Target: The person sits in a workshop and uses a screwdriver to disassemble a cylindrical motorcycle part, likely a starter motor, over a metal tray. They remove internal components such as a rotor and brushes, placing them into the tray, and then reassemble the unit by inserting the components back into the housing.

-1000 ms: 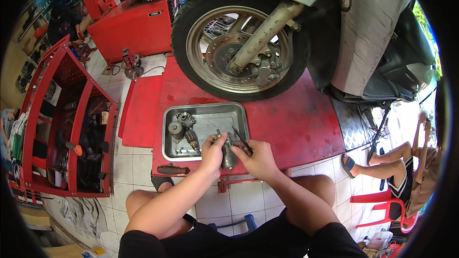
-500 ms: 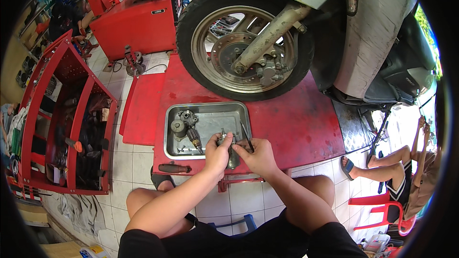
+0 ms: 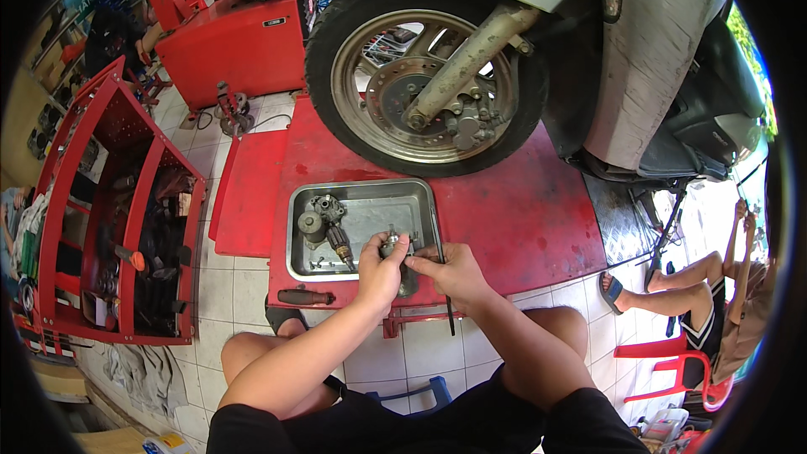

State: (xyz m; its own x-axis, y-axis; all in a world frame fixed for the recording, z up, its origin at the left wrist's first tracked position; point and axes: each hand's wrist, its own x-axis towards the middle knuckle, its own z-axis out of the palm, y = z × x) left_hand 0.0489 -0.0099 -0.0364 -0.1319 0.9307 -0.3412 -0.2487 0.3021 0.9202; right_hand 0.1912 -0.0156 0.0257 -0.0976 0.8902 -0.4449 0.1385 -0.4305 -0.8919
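My left hand [image 3: 382, 273] is closed around a grey cylindrical metal part [image 3: 405, 282], held upright over the front edge of a steel tray [image 3: 376, 198]. My right hand [image 3: 452, 273] is closed on a thin dark rod [image 3: 450, 315] that hangs below the fingers, while its thumb reaches to the metal part. Inside the tray lie a round housing with fittings [image 3: 311, 224], a shaft with a copper-coloured band [image 3: 340, 244] and small screws [image 3: 321, 264]. A screwdriver [image 3: 304, 296] rests on the red platform [image 3: 530, 227] left of my hands, by the tray.
A scooter's front wheel [image 3: 324, 76] stands on the platform. Left are a red tool cart [image 3: 147, 206] and a red machine [image 3: 231, 55], with a person [image 3: 113, 38] nearby. At right another person [image 3: 702, 290] sits by a red plastic chair [image 3: 660, 351]. Cloths [image 3: 143, 374] lie lower left.
The dark rod in my right hand has shifted from pointing up over the tray to reaching well down below my fingers. Both hands stay close together at the metal part.
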